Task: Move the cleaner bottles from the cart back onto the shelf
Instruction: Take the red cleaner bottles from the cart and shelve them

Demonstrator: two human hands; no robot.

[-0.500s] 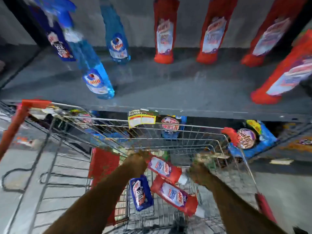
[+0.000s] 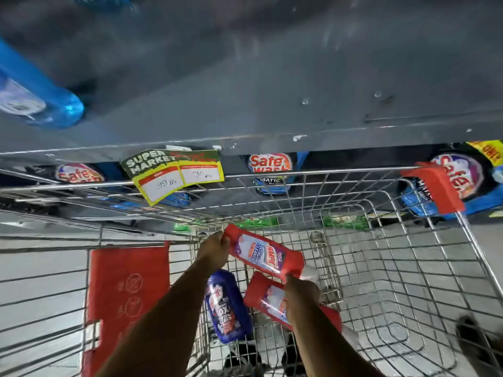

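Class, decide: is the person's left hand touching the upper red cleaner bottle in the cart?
Touching. The head view shows the left hand closed against the base end of the upper red bottle, with no gap between them.

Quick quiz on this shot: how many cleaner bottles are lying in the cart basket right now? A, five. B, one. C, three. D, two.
C: an upper red bottle gripped by the left hand at its base and the right hand near its white cap, a second red bottle below it, and a dark blue bottle beside them in the cart.
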